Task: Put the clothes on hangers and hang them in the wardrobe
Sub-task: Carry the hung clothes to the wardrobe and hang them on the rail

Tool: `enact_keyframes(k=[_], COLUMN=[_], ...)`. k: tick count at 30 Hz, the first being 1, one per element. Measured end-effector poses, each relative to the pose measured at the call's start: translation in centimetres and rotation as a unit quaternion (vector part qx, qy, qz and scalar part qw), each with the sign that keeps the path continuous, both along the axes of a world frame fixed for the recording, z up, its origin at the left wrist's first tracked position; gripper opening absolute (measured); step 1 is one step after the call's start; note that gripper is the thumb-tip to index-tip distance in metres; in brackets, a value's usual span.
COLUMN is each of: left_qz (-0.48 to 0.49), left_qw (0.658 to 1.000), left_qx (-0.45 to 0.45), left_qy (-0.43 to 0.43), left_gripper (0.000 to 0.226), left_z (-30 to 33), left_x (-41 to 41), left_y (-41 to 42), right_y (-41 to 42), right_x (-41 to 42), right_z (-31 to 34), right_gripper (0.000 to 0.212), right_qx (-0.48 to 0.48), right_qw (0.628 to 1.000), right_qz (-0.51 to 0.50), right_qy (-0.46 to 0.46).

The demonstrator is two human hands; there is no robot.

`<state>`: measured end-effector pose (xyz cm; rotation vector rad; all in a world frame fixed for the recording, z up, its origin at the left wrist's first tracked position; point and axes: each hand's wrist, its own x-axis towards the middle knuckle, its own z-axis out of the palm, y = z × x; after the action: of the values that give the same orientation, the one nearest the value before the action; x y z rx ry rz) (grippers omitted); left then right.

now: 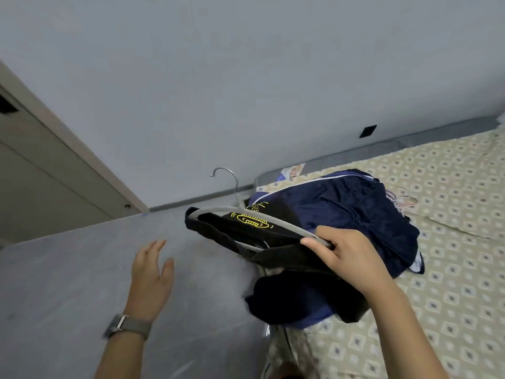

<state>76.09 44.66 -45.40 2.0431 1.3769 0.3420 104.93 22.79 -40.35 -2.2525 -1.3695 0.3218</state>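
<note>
My right hand (345, 253) grips one end of a grey hanger (218, 210) with a metal hook. A black garment (254, 228) with a yellow print hangs on it, over the bed's edge. Behind it a dark blue garment (355, 209) lies bundled on the bed. My left hand (151, 274) hovers over the floor to the left, fingers straight, holding nothing; a grey watch sits on its wrist.
The bed (451, 269) with a beige patterned sheet fills the right side. Grey floor (68, 296) spreads to the left. A beige door or wardrobe panel (41, 173) stands at the far left against the pale wall.
</note>
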Motion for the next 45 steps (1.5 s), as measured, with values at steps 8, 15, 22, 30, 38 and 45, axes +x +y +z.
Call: enact_keyframes(k=[8, 15, 22, 30, 38, 45], left_qz=[0.130, 0.285, 0.307, 0.481, 0.655, 0.740], left_qw=[0.990, 0.934, 0.932, 0.858, 0.715, 0.617], left_qx=[0.006, 0.102, 0.167, 0.174, 0.219, 0.224], left_qy=[-0.058, -0.187, -0.094, -0.039, 0.110, 0.145], left_gripper=[0.054, 0.061, 0.040, 0.033, 0.044, 0.050], left_z=[4.9, 9.8, 11.6, 12.5, 13.8, 12.5], left_x=[-18.3, -29.2, -40.5, -42.5, -41.6, -40.1], left_y=[-2.0, -6.9, -12.0, -22.5, -30.4, -40.2], right_y=[5.0, 8.7, 13.2, 17.1, 16.9, 12.7], right_x=[-13.7, -23.6, -31.5, -39.1, -46.0, -52.6], right_z=[6.2, 10.1, 10.1, 11.2, 10.8, 9.5], right_gripper=[0.054, 0.066, 0.073, 0.058, 0.051, 0.044], right_qx=[0.051, 0.124, 0.108, 0.090, 0.092, 0.091], right_qw=[0.990, 0.955, 0.907, 0.823, 0.745, 0.683], right_qz=[0.130, 0.260, 0.390, 0.545, 0.643, 0.712], right_qy=[0.013, 0.069, 0.115, 0.132, 0.152, 0.138])
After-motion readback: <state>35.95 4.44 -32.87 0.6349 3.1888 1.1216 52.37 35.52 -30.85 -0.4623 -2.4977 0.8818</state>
